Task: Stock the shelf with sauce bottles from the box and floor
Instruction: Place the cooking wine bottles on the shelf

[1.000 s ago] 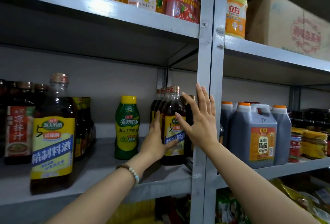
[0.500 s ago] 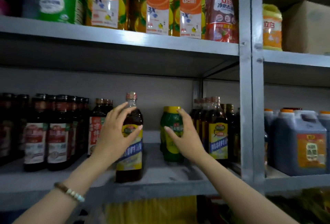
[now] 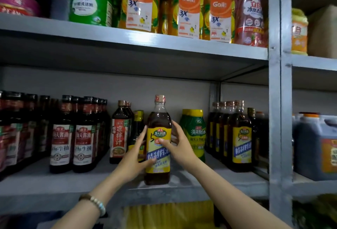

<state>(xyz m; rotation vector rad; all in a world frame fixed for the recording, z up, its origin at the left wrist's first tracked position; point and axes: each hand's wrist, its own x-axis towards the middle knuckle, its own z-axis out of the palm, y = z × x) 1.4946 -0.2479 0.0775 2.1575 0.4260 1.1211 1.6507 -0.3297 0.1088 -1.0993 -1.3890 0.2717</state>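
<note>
The yellow-labelled sauce bottle point(image 3: 160, 157) stood upright near the front edge of the middle shelf point(image 3: 45, 185), caught between both hands. The left hand point(image 3: 134, 157) cupped its left side, with fingers reaching up past the label and the thumb laid across the lower front. The right hand point(image 3: 180, 146) wrapped its right side, with the thumb pressed on the label's middle. Just right of the bottle stood 2 green squeeze bottles point(image 3: 195, 133), then a row of matching bottles point(image 3: 240, 144) with 4 caps showing. To the left stood a red-labelled bottle point(image 3: 119, 133), then dark soy bottles point(image 3: 73, 143), 2 at the front. Above, 3 orange pouches point(image 3: 187, 7) faced out.
</note>
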